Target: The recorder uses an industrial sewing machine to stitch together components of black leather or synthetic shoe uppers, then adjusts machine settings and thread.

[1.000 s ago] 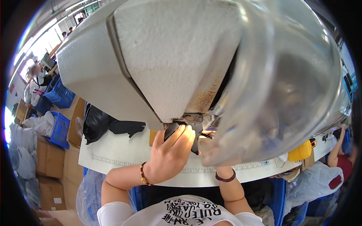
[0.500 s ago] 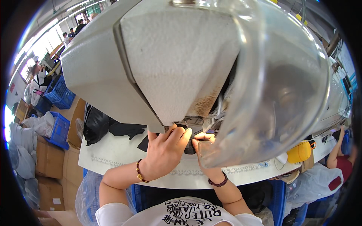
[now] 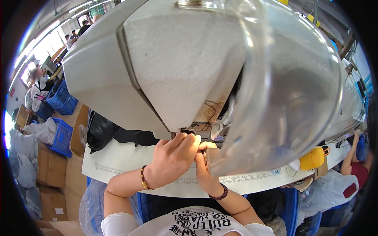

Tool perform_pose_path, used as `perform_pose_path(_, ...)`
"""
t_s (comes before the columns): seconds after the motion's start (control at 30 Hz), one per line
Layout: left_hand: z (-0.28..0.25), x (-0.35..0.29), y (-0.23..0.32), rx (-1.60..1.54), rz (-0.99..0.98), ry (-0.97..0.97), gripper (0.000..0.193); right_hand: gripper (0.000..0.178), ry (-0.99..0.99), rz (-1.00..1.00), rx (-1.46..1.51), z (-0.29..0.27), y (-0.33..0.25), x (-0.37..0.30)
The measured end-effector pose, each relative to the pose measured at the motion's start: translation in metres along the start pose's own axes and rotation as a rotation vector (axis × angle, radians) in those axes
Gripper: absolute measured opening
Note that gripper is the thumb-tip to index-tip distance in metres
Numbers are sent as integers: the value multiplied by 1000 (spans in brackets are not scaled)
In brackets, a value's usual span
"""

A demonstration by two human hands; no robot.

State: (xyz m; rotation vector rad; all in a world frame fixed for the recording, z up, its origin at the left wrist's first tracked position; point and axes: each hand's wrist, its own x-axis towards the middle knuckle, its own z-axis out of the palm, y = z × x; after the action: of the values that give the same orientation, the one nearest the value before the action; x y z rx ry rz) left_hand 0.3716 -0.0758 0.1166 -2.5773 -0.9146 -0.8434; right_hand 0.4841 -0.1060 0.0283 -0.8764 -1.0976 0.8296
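A large pale grey sewing machine head (image 3: 181, 70) fills the upper middle of the view, with a clear curved plastic shield (image 3: 303, 106) at its right. My left hand (image 3: 173, 157) is below its lower edge, fingers curled and pressed together. Right beside it, my right hand (image 3: 205, 163) pinches with thumb and index finger, touching or nearly touching the left fingertips. A bit of something dark shows between the hands, but the fingers hide most of it. A loose dark thread (image 3: 212, 105) curls in front of the machine's stained face.
The white table (image 3: 118, 155) has a ruler strip (image 3: 244, 177) along its near edge. Black material (image 3: 134, 136) and a black plastic bag (image 3: 100, 131) lie at left. A yellow container (image 3: 313, 158) stands at right. Blue crates (image 3: 63, 98) and cardboard boxes (image 3: 51, 167) line the left; a co-worker's arm (image 3: 350, 155) shows at right.
My right hand has moved left, against my left hand. The flat black piece that showed beside and between my hands is now mostly out of sight. The loose thread has come into view.
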Motion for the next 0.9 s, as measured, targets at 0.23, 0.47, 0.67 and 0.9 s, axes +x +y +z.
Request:
perform_pose_path(0.23,-8,6,5,-62,-18,-133,21,13,-212,-110,-278,-12,-23,-1)
perform_pose_path(0.47,9,-3,25,184,-50,24,31,27,-471,-437,-903,-87,-50,69)
perform_pose_path(0.67,13,-6,12,34,-86,119,28,24,-575,-531,-893,-98,-16,74)
perform_pose_path(0.9,5,-10,-16,-43,17,53,35,21,-522,-731,-989,-75,-35,60)
